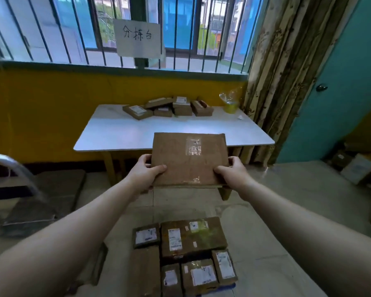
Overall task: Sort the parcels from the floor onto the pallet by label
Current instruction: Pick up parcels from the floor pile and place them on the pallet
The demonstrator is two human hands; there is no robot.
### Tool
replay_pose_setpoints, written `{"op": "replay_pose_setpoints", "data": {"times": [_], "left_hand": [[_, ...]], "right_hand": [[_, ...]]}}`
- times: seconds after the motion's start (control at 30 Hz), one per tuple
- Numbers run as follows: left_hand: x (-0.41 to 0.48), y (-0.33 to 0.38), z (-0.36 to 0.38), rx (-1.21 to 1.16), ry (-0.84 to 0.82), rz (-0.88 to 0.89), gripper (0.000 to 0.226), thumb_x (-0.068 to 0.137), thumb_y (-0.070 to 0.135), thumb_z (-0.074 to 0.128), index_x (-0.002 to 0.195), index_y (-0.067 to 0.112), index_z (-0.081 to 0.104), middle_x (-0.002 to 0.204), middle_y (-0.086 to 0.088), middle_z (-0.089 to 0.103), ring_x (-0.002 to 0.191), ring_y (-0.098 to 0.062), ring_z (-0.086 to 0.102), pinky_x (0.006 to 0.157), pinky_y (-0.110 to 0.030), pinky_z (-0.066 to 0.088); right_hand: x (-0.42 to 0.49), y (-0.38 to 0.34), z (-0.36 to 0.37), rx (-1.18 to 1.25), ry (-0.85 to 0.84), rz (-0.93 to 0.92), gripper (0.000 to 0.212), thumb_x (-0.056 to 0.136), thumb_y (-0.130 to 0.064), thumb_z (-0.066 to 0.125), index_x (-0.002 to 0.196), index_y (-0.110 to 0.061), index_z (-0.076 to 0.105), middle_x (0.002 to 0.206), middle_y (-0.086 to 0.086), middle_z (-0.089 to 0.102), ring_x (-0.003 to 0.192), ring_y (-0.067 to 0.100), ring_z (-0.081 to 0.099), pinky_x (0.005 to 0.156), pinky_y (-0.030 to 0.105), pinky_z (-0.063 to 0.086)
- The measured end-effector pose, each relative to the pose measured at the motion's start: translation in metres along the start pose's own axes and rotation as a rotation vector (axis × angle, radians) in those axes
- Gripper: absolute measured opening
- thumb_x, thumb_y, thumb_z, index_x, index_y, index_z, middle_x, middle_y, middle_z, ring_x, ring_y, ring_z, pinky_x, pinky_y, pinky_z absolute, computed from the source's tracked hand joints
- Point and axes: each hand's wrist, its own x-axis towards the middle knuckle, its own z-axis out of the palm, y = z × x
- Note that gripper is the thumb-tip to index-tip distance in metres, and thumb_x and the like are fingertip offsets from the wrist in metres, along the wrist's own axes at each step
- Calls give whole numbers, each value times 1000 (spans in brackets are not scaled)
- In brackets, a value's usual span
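A: What has the left hand [147, 170] got?

B: It grips the flat brown cardboard parcel [180, 163] at its nine o'clock edge, thumb on top and fingers curled beneath. The parcel is in the air, roughly level, in front of the white rectangular table [116, 130].

A: And the right hand [232, 169]?

B: It holds the three o'clock edge the same way, thumb over the near corner.

A: How will it handle?

B: Light and stiff, I'd judge, since two thumbs hold it flat with no sag. Bare cardboard should give good friction. The shiny patch of clear tape [193, 147] on top looks slick, so the side edges are the place to hold. No printed label shows on this face, so it may need turning.

A: Where are the rest?

B: At twelve o'clock from it, a heap of small brown boxes [169, 108] on the table's far side. At six o'clock, brown labelled parcels [189, 239] lie packed together low down. Whether on floor or pallet I cannot tell.
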Motion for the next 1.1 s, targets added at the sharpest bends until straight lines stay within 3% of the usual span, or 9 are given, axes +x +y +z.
{"op": "replay_pose_setpoints", "data": {"times": [0.1,0.23,0.43,0.53,0.63,0.7,0.83,0.93,1.1], "left_hand": [[5,-2,7,-27,49,-17,58,83,35,69,130,30,36,102,2,57,89,-22,65,81,-48,56],[14,-6,-2,2,62,-44,62,84,36,68,134,29,33,105,0,56,94,-25,64,83,-50,55],[43,-30,-20,17,-14,-96,63,86,36,65,138,25,31,108,-1,57,93,-23,64,80,-45,56],[52,-46,-20,17,-50,-133,66,87,35,65,141,23,29,110,-3,57,91,-20,64,65,-34,58],[58,-67,-10,70,-35,-173,66,87,37,63,142,26,28,112,0,55,88,-13,60,55,-26,50],[65,-82,4,89,-11,-179,65,88,36,63,142,26,28,123,-3,53,89,-12,58,56,-25,48],[94,-108,52,100,11,-216,61,89,33,62,142,24,32,132,-5,50,99,-17,56,62,-28,50],[121,-130,107,116,10,-288,59,88,28,63,140,22,36,128,-3,53,92,-14,57,65,-29,54],[173,-189,205,114,-66,-403,50,88,20,64,134,23,45,122,-4,60,97,-17,63,82,-41,56]], "right_hand": [[19,1,-1,-13,-47,2,41,84,-34,66,114,-28,39,100,-3,59,89,20,63,77,42,57],[31,0,15,-41,-88,11,41,84,-35,65,114,-29,38,100,-4,58,86,20,62,60,33,53],[41,17,48,-43,-83,51,45,82,-34,67,119,-27,41,100,-6,58,84,16,63,56,29,52],[44,35,62,-68,-67,69,53,82,-34,68,126,-27,41,105,-5,56,91,17,61,66,31,54],[51,61,72,-97,-83,103,60,83,-31,68,134,-25,37,119,1,55,97,17,59,82,40,56],[62,78,72,-96,-115,90,71,83,-30,68,142,-32,27,130,1,49,105,19,57,86,44,55],[104,116,59,-153,-165,51,92,83,-31,70,148,-44,5,147,5,34,115,20,47,88,38,50],[144,164,36,-242,-166,61,95,82,-31,71,150,-38,4,152,4,22,133,26,34,101,45,41],[211,268,4,-301,-195,106,91,85,-30,68,150,-40,4,149,-2,23,131,23,37,95,41,46]]}}
